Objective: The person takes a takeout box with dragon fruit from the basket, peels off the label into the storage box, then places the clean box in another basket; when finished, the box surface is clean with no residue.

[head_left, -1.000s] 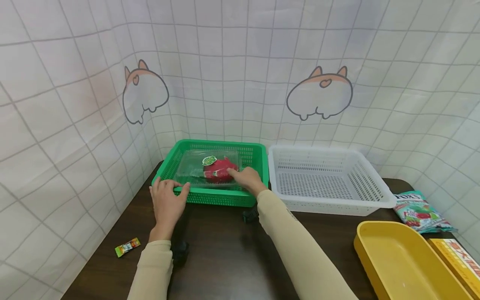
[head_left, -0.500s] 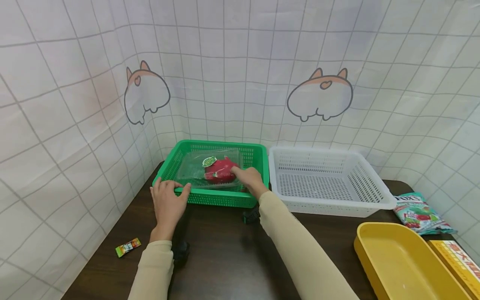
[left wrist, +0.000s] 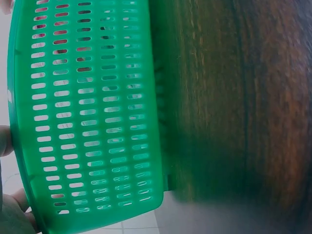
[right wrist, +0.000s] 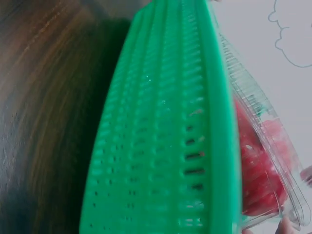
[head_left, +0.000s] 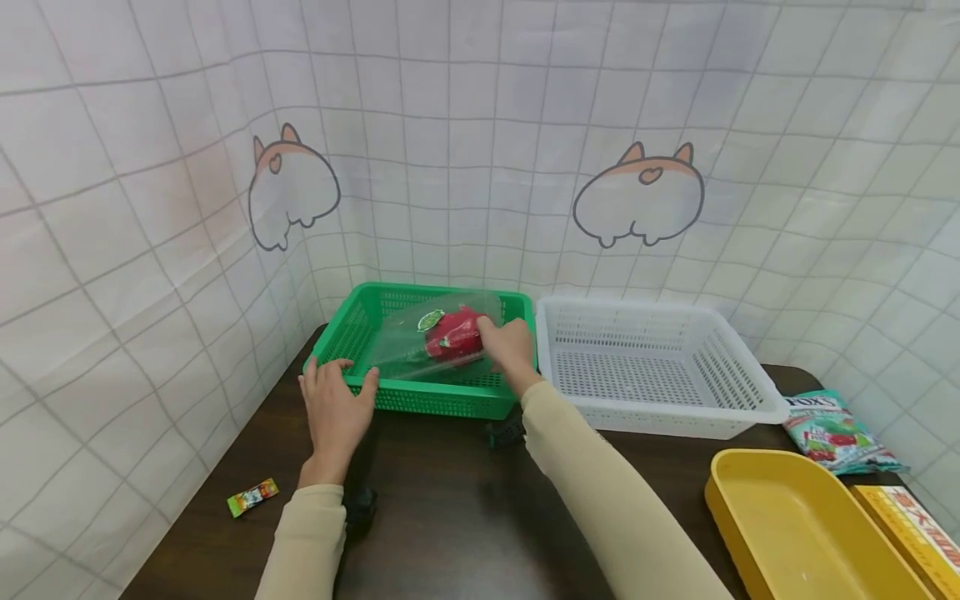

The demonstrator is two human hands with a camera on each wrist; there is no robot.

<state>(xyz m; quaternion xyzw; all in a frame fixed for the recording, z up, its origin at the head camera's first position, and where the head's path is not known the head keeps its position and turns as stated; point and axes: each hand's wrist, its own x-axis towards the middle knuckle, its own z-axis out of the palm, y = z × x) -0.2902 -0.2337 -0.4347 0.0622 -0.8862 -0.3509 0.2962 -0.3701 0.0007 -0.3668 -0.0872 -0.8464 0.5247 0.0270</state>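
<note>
A clear plastic clamshell box (head_left: 405, 342) with a red dragon fruit (head_left: 453, 333) and a green-and-white label inside is tilted in the green basket (head_left: 450, 400), its right end raised. My right hand (head_left: 506, 346) grips that right end, thumb on top. In the right wrist view the box's edge (right wrist: 273, 131) rises above the basket's rim, and fingertips (right wrist: 285, 225) show at its end. My left hand (head_left: 337, 404) holds the basket's near-left rim, fingers and thumb over it. Only parts of that hand (left wrist: 14, 209) show in the left wrist view.
Right of the green basket stands a white basket (head_left: 652, 412). A yellow tray (head_left: 810, 525), a Fox's candy bag (head_left: 840, 433) and a yellow box (head_left: 915, 533) are at the right. A small candy packet (head_left: 252, 497) lies on the dark table (head_left: 442, 500) at left.
My right hand has moved slightly right and up, raising the right end of the clamshell box with the dragon fruit. My left hand stays on the green basket's rim.
</note>
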